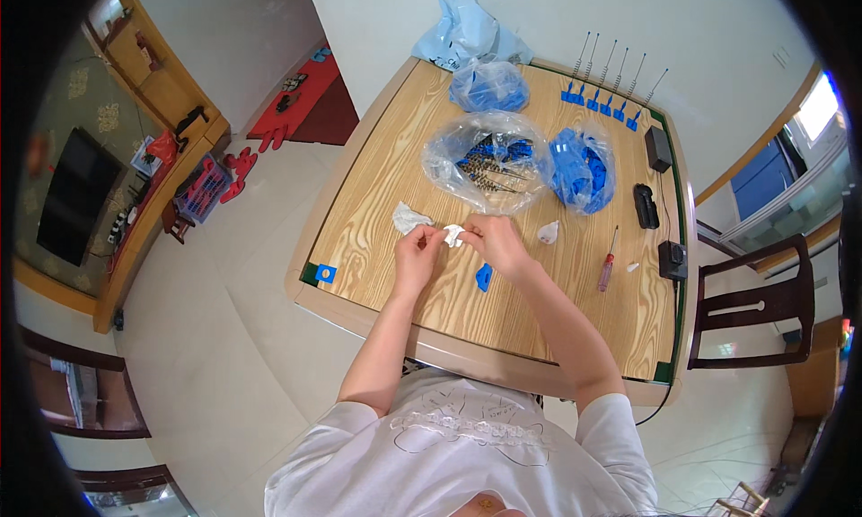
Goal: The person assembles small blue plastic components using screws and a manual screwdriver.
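Over the near half of the wooden table (539, 310): both hands meet above the bare wood, just short of the clear bags.
Left hand (416, 255): its grip is pinched on the left end of a small white packet (453, 235), thumb and fingers pressed together on it.
Right hand (496, 244): pinched on the packet's other end, so the little thing is stretched between the two grips, lifted slightly off the table, as far as I can tell.
Packet's look: white, crumpled, thin and soft like a scrap of plastic film or paper; too small to tell what is inside, if anything.
Risk, tearing: pulled apart too sharply, I'd expect it to burst and scatter whatever it holds across the wood or off the near edge to the floor.
Risk, slipping: such a thin scrap gives little to hold; one pinch could let go and the packet would snap to the other hand.
Risk, neighbours: a small blue plastic piece (483, 276) lies just under the right wrist and could be brushed toward the edge.
Close by: another white scrap (409, 217) left of the hands, a third white scrap (548, 233) to the right, a red-handled screwdriver (608, 264) farther right.
Beyond: a clear bag of blue and dark parts (485, 162), with a row of springs on blue clips (606, 95) at the far edge.
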